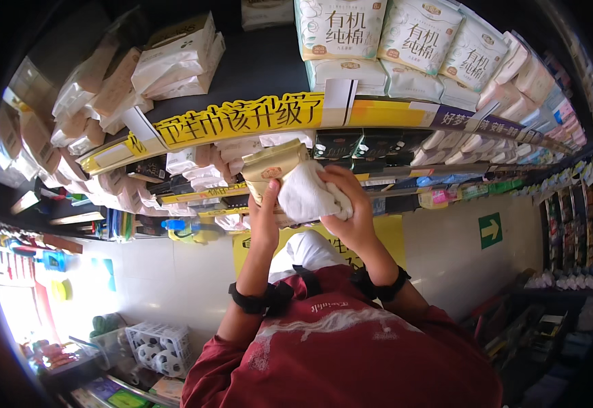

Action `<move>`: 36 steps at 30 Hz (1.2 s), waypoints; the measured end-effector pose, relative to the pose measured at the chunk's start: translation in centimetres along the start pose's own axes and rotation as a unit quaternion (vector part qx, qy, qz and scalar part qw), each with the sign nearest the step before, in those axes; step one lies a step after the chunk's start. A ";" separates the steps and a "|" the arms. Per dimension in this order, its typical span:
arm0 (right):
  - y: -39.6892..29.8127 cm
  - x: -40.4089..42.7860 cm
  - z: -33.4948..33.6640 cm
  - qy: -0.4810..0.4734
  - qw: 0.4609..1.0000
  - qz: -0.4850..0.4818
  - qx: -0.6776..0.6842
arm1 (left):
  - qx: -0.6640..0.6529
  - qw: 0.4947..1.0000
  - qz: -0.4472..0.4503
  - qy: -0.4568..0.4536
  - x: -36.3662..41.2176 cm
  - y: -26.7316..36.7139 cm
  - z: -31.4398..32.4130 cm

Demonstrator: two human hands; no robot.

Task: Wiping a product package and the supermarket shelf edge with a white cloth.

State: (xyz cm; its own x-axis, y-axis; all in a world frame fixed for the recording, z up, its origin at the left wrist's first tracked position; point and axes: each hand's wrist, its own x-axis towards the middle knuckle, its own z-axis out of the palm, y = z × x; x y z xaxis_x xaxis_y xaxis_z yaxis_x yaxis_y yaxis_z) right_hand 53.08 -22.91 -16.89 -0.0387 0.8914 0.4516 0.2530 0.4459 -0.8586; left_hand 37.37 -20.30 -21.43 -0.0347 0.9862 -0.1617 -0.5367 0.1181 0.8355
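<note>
A gold-coloured soft packet (274, 162) with a printed emblem is gripped by my left hand (265, 204), the thumb lying across its front. My right hand (350, 201) is wrapped round a folded white cloth (304, 194), which rests against the packet's right side and hides part of it. Both things are held up in front of the store shelves. Just beyond them stand black packets (338, 144) on a middle shelf. The undersides of the packet and the cloth are hidden.
Above my hands runs a shelf edge with a yellow printed strip (240, 118) and upright price tags (338, 102). White-and-green packs (340, 30) stand on that shelf, with stacked white packs (176, 56) at left. A crate of balls (160, 349) sits behind me on the left.
</note>
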 end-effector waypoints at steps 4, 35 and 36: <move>0.7 -2.3 -0.6 -0.077 0.995 0.047 -0.035 | -0.008 1.000 -0.009 0.006 0.8 0.1 -1.2; 1.2 -4.5 -0.8 -0.038 0.992 0.110 0.044 | 0.089 0.994 0.045 0.034 -1.3 -2.0 -1.2; 0.6 -3.9 -0.9 -0.002 0.996 0.091 0.012 | 0.121 0.989 0.083 -0.004 -1.4 -1.8 -0.8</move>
State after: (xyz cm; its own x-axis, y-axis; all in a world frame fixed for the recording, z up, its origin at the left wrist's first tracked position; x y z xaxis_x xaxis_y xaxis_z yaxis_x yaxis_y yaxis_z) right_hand 54.28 -26.18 -18.98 0.0020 0.9580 0.2866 0.2331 0.2783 -0.9318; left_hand 37.73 -21.95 -23.09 -0.0981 0.9951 -0.0081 -0.3062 -0.0225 0.9517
